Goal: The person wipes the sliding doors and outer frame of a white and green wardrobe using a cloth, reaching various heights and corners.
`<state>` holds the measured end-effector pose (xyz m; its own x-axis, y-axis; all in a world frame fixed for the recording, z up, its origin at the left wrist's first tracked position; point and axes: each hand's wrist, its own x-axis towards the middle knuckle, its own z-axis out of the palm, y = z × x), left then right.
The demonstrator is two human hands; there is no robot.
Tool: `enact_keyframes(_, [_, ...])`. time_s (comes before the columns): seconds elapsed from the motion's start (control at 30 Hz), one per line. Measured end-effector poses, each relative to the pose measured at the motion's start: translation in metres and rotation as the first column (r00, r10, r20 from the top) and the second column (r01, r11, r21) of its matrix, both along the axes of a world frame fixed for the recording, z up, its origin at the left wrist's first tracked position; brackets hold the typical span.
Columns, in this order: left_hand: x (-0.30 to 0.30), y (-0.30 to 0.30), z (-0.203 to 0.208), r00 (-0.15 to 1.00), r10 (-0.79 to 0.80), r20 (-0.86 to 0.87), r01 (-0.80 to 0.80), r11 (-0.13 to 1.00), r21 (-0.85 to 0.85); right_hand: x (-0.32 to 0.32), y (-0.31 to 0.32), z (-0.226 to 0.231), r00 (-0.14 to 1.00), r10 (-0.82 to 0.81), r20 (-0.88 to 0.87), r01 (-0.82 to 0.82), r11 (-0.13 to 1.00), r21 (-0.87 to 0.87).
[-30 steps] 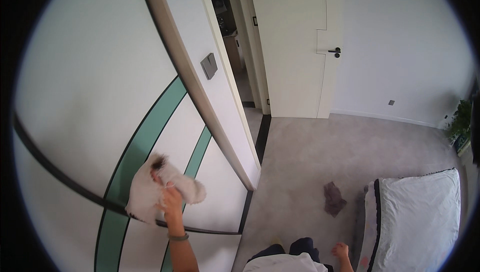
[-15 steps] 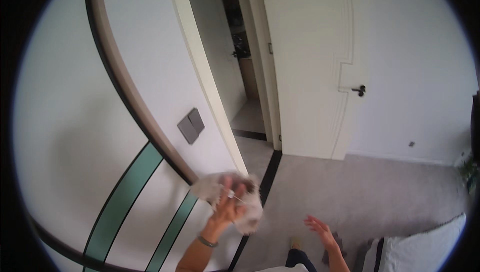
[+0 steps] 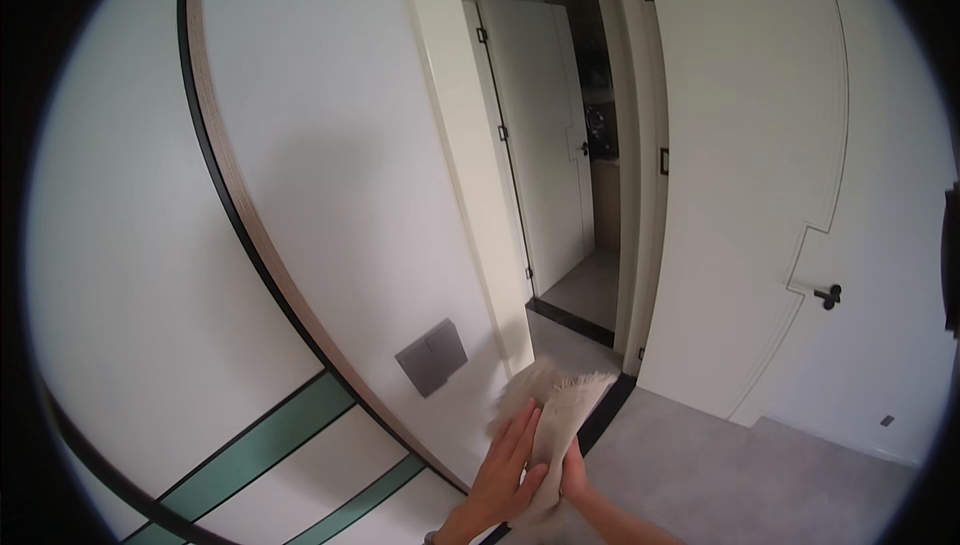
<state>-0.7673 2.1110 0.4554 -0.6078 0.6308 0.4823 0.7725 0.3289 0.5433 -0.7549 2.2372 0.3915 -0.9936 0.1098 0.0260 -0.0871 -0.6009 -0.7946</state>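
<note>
Between my two hands, low in the middle of the view, is a beige cloth [image 3: 565, 420] with a frayed, fringed upper edge. It stands up in folds, and its left part is blurred. My left hand [image 3: 505, 475] presses long fingers along the cloth's left side, with the thumb on its near face. From the other side my right hand [image 3: 573, 467] grips the cloth; most of its fingers are hidden behind the fabric. A bracelet shows at my left wrist.
A grey switch plate [image 3: 432, 357] is on the white wall just left of the cloth. The wardrobe-like panel [image 3: 270, 435] with green stripes curves along the left. Ahead is an open doorway with a pale door frame [image 3: 465, 135]. A cream door [image 3: 740, 175] with a black handle [image 3: 828, 296] stands right.
My right hand has come in from the right and taken hold of the cloth beside my left. The cloth is now folded upright between both. The view has turned left and upward.
</note>
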Motion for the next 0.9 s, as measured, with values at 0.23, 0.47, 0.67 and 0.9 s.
enact_keyframes(0.23, [-0.035,-0.042,0.0,0.726,0.533,-0.435,-0.488,0.844,0.221,-0.148,0.028,0.071,0.627,-0.228,-0.745,0.736,0.486,0.471])
enact_keyframes(0.47, [-0.083,-0.067,0.006,0.338,0.837,-0.431,-0.631,0.541,0.555,-0.216,0.015,0.214,0.34,-0.127,-0.932,0.924,0.227,0.307])
enact_keyframes(0.67, [-0.075,-0.071,-0.008,0.54,0.834,-0.111,-0.668,0.506,0.546,-0.241,0.013,0.4,-0.117,-0.071,-0.991,0.983,0.136,-0.126])
enact_keyframes(0.9, [-0.069,-0.056,-0.002,0.581,0.804,-0.124,-0.59,0.521,0.616,-0.258,0.029,0.667,-0.251,-0.082,-0.965,0.957,0.132,-0.26])
